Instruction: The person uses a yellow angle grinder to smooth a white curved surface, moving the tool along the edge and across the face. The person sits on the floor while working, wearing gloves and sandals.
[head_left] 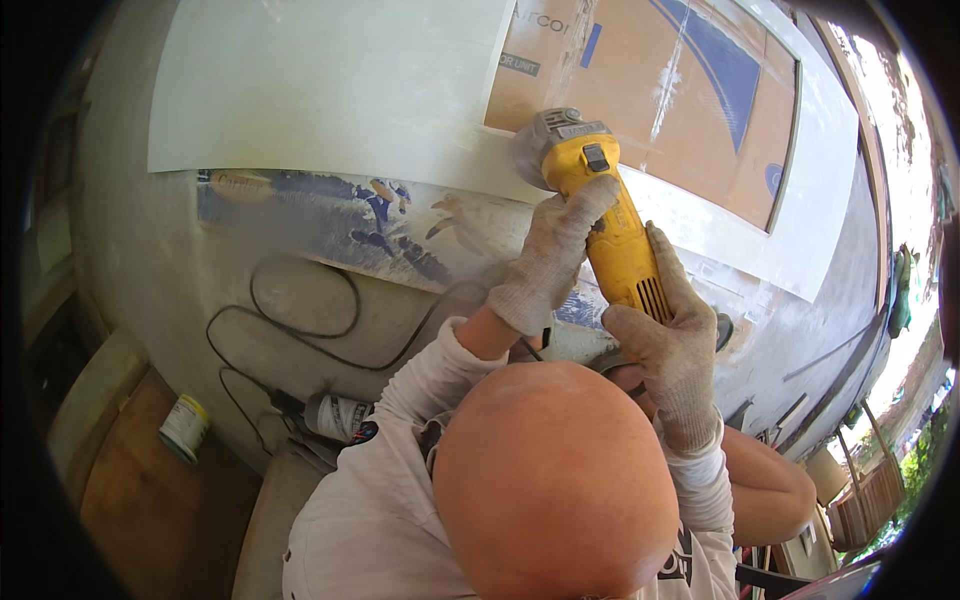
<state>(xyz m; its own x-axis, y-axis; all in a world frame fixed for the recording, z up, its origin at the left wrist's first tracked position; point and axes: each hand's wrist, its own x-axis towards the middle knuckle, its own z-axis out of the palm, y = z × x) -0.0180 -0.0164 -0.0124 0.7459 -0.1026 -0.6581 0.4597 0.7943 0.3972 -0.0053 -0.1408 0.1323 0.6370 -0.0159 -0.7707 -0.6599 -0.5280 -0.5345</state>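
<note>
1. Yellow angle grinder (pixel 622 250) crosses the lower edge of the white sheet (pixel 330 80), its metal head (pixel 560 128) bearing a small lettered plate.
2. Gloved left hand (pixel 560 240) wraps its neck; gloved right hand (pixel 678 340) clasps its rear body.
3. Brown cardboard (pixel 620 100) shows dark lettering and blue shapes; a picture strip (pixel 320 225) carries a lettered orange oval (pixel 240 186).

Blurring at the disc (pixel 526 162) just beyond the left hand (pixel 556 245), hiding that hand's fingertips beneath the grinder (pixel 622 235), cutting off the shirt (pixel 350 535) at the edge below
</note>
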